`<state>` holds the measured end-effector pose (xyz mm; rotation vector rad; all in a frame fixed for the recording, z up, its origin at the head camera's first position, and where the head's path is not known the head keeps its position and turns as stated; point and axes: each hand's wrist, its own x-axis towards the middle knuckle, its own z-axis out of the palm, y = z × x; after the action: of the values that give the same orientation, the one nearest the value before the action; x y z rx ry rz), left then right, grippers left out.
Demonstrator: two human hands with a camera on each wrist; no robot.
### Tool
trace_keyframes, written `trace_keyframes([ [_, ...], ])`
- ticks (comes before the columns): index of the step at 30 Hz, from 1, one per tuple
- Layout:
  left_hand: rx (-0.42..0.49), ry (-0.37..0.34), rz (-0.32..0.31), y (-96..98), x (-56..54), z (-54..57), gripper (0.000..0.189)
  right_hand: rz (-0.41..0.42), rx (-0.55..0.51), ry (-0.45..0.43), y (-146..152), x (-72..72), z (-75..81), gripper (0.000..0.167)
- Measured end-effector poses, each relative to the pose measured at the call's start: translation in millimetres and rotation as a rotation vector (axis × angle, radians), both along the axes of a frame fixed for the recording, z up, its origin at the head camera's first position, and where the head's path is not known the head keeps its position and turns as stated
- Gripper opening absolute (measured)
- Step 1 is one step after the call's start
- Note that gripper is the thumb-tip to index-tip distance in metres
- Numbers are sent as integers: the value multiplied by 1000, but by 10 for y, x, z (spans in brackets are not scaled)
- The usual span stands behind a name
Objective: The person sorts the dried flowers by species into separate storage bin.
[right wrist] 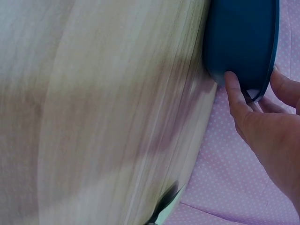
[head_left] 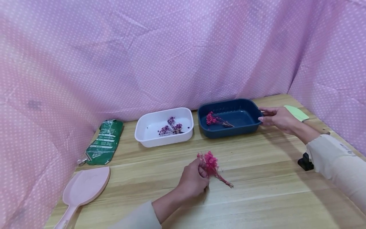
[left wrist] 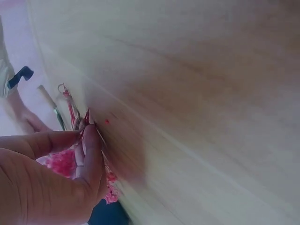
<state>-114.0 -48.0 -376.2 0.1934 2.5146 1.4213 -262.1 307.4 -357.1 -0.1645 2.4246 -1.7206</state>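
My left hand (head_left: 193, 178) pinches a small bunch of pink dried flowers (head_left: 211, 161) just over the table, its tied stems pointing to the right. In the left wrist view, thumb and forefinger meet on the thin stems (left wrist: 71, 105). My right hand (head_left: 277, 119) holds the right end of a navy blue tray (head_left: 228, 131), thumb and fingers on either side of its end wall (right wrist: 241, 47). Inside that tray lies another bunch of pinkish-red dried flowers (head_left: 212, 119). To its left, a white tray (head_left: 164, 141) contains purple dried flowers (head_left: 171, 128).
A green printed packet (head_left: 105, 143) with a metal clip lies at the left. Nearer, a pink fan-shaped pan with a handle (head_left: 85, 186) rests along the left edge. A light green flat piece (head_left: 295, 112) lies beyond my right hand. Dotted pink cloth (head_left: 160, 57) hangs behind the table.
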Motion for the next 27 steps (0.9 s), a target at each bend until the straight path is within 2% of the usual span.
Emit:
trace_keyframes([
  [4, 119, -77, 24, -43, -2, 44, 26, -2, -3, 6, 4, -2, 6, 66],
  [7, 253, -162, 41, -66, -9, 109, 23, -4, -6, 5, 5, -6, 8, 66],
  [10, 351, -217, 60, -78, -27, 187, 24, -4, -6, 4, 8, -7, 8, 66],
  [20, 466, -340, 99, -68, -135, 378, 31, 2, -48, -12, 28, 0, -11, 66],
  [23, 495, -366, 112, -35, -215, 439, 31, 7, -77, -17, 30, -3, -15, 68],
  [27, 564, -353, 140, 22, -382, 504, 29, 12, -94, -17, 30, -3, -24, 69],
])
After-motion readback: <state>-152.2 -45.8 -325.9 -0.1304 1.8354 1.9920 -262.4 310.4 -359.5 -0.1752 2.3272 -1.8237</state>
